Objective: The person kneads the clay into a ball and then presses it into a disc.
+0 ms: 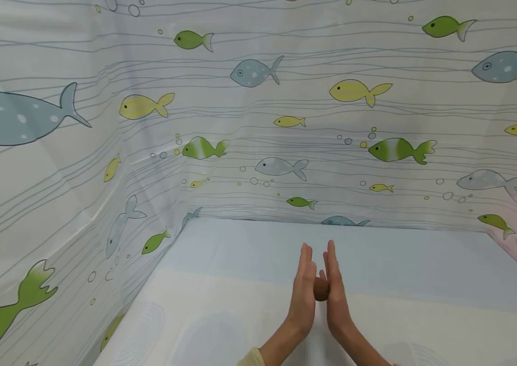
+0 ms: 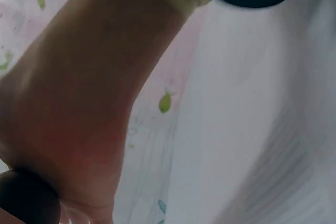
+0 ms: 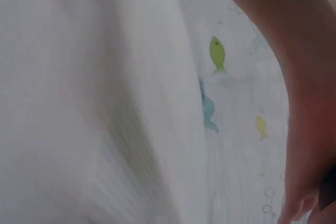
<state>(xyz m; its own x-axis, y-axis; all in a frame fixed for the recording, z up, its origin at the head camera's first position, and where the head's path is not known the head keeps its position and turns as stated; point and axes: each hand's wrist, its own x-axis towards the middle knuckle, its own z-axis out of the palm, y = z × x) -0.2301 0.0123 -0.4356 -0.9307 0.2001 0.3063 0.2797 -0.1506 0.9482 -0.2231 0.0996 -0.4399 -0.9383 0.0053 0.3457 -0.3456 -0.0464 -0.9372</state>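
Between my two palms sits a small brown ball (image 1: 320, 290), round and smooth, partly covered by the hands. My left hand (image 1: 303, 297) stands upright with its fingers straight and pointing away, its palm against the ball's left side. Facing it, my right hand (image 1: 337, 300) presses from the other side, fingers straight as well. In the left wrist view the ball (image 2: 27, 198) looks dark at the lower left, beside the palm. Only a sliver of the ball (image 3: 329, 187) appears at the right edge of the right wrist view.
Below the hands lies a table with a pale blue and white cover (image 1: 222, 284). A white curtain (image 1: 222, 112) printed with green, blue and yellow fish encloses the back and left side. A pale yellow sleeve (image 1: 252, 357) ends at the left wrist.
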